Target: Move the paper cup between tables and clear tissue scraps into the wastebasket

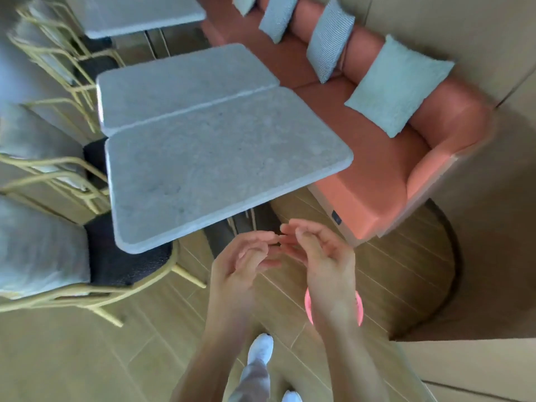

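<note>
- No paper cup, tissue scraps or wastebasket anywhere in view.
- Left hand [237, 265] and right hand [322, 256] raised together just off the near corner of the grey stone-look rectangular table [220, 166], fingertips nearly meeting, fingers loosely curled, nothing visibly pinched; blurred, perhaps brushing off scraps.
- Pink band [309, 306] round the right wrist.
- Second matching grey table [179, 82] butted against the first.
- Beyond, salmon upholstered bench [385, 175] with pale blue cushions [397, 85]; gold wire-frame chairs [95, 274] opposite.

Orange bench [377, 169] against the wall carries four pale blue cushions [398, 85]. Chairs with gold frames [58, 181] and dark seats stand opposite. Wooden plank floor [145, 343].
</note>
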Demonstrator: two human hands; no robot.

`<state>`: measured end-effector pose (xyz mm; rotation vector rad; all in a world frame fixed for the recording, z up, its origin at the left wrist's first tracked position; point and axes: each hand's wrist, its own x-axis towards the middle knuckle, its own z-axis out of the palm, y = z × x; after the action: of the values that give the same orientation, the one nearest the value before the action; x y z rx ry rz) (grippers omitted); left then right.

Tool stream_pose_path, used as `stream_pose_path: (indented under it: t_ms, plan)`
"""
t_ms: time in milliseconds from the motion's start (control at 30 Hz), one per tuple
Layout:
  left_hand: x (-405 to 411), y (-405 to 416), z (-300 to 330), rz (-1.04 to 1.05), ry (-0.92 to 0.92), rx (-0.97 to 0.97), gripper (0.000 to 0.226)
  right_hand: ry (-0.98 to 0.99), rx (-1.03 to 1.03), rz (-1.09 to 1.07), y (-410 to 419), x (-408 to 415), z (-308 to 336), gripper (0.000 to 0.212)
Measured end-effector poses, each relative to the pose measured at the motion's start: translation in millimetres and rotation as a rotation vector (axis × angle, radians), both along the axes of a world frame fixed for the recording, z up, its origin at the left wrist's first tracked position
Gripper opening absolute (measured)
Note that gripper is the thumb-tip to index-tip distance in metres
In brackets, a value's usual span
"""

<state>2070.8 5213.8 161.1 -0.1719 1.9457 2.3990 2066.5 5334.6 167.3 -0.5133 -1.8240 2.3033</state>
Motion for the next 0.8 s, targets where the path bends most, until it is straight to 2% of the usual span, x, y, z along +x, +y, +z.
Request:
stream_pose_path:
  t_ms: [100,167,333,567,800]
  plan:
    - [34.4,-31.5,22.3,0.169,0.042,0.034,0.027,0.074,-0.005,0.144,-37.2,17.9,20.4,0.024]
    - [55.0,-57.8,37.5,0.273,0.069,0.055,0.021,0.108,-0.038,0.233,-62.1,30.9,32.8,0.023]
    - [116.1,-123.9,68.7,0.496,0.144,0.058,0.023,0.130,-0.140,0.497,-135.7,62.4,64.8,0.021]
    - [228.3,-232.6,89.9,0.818,0.237,0.044,0.025,0.217,-0.049,0.911,-263.2,138.7,96.1,0.017]
    - [364.0,-350.8,87.8,1.083,0.252,0.016,0.026,0.239,-0.015,1.208,-411.1,254.0,95.2,0.017]
